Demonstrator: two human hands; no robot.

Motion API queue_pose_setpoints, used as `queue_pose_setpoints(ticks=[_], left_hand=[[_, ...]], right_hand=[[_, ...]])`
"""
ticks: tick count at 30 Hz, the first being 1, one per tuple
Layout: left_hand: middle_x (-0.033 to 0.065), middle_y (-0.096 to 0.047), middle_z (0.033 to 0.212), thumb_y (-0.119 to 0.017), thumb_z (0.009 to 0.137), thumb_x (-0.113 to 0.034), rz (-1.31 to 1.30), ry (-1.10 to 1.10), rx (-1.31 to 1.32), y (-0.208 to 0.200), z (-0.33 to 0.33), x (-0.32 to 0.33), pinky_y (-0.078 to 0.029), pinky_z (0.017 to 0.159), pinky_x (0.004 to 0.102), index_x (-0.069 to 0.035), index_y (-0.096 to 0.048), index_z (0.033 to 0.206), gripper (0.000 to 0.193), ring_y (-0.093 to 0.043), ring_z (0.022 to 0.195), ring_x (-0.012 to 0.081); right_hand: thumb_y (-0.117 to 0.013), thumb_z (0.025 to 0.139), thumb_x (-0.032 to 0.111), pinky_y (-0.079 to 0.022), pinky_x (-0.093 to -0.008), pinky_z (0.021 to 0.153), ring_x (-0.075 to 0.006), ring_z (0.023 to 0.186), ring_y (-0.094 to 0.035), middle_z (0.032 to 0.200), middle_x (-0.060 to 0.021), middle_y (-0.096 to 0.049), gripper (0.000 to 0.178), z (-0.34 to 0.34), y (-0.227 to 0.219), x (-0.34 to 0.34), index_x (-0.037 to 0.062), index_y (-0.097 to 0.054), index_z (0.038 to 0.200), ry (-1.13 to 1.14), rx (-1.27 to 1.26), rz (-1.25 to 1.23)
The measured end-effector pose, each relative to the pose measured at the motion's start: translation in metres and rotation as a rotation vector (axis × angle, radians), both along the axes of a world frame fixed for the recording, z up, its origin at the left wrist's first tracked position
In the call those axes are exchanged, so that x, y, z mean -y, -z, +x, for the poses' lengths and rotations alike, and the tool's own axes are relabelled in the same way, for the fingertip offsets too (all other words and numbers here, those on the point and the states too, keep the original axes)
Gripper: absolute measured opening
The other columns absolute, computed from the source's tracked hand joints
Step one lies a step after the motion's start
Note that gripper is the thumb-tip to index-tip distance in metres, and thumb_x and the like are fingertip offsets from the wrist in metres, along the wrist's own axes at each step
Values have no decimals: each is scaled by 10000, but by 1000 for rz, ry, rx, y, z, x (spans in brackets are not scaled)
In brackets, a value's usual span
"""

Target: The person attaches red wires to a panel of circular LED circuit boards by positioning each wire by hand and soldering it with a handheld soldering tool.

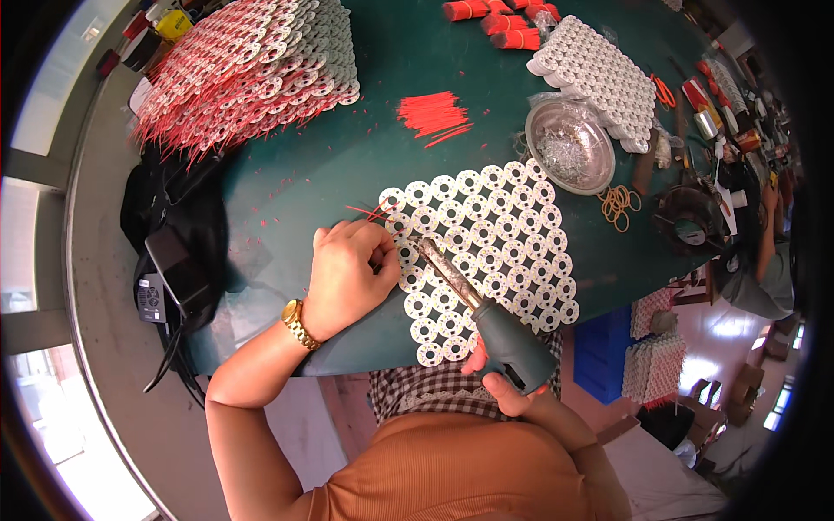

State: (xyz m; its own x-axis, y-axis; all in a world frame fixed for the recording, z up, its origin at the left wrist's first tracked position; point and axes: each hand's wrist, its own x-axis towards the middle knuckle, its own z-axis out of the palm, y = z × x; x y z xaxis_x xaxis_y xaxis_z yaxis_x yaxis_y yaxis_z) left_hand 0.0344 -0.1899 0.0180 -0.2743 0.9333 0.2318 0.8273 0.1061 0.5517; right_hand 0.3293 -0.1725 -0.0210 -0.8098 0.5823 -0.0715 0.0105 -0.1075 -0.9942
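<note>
Left of and beyond the panel of white ring-shaped boards [489, 247], a tall pile of similar boards [287, 65] bristles with red wires, so those look already wired. The panel itself lies flat on the green counter [304, 187]; it serves as the reference here. At its left edge is the left hand [352, 273], fingers curled toward the thumb; the tips are hard to make out, so I cannot tell whether this grip pinches a wire. A few red wires [372, 213] stick out by the panel's far left corner, while most of its rings show none, so this panel seems barely begun. Beyond it lie a batch of loose red wires [433, 115] and, farther off, banded red bundles [512, 39]. The right hand [510, 398], at the panel's near edge, has its grip wrapped around the soldering iron [512, 343], whose tip reaches the panel's left part. Beyond its far right corner sit a metal bowl [599, 165] and a stack of wireless boards [591, 78], apparently left to do.
</note>
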Motion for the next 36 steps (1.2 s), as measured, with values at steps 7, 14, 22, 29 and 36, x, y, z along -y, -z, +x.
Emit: queue_pose_setpoints(ticks=[7,14,22,29,36], left_hand=[[8,-575,671,-710,702,-49,7,46,10,-1,-4,0,-348,662,388,-105,-580,733,146,-568,670,234],[14,-568,658,-708,695,-48,-4,36,12,0,-3,-1,-343,648,393,-101,-568,715,151,-563,653,237],[-9,-548,636,-697,722,-23,-37,11,7,-3,-1,-1,-369,702,363,-103,-603,761,129,-561,652,200],[19,-573,647,-699,688,-59,-24,8,18,-2,-1,-3,-355,652,392,-94,-585,689,119,-577,667,237],[25,-584,663,-693,698,-62,-50,0,22,-4,0,-4,-361,663,389,-89,-591,701,105,-575,670,238]], right_hand=[[-760,782,86,-553,-308,673,-211,773,-690,907,-84,-703,323,4,-2,-2,37,-615,1067,22,157,490],[-738,816,123,-549,-326,646,-196,773,-669,917,-82,-688,318,3,-5,-1,50,-603,1094,15,211,267],[-711,852,208,-527,-324,649,-189,771,-643,919,-83,-666,375,5,-1,-1,40,-570,1155,11,226,278],[-688,883,283,-507,-322,652,-184,769,-620,920,-83,-646,437,12,5,2,30,-542,1208,30,232,269],[-665,914,358,-488,-320,655,-179,768,-597,922,-84,-627,507,14,22,24,21,-513,1261,182,251,234]])
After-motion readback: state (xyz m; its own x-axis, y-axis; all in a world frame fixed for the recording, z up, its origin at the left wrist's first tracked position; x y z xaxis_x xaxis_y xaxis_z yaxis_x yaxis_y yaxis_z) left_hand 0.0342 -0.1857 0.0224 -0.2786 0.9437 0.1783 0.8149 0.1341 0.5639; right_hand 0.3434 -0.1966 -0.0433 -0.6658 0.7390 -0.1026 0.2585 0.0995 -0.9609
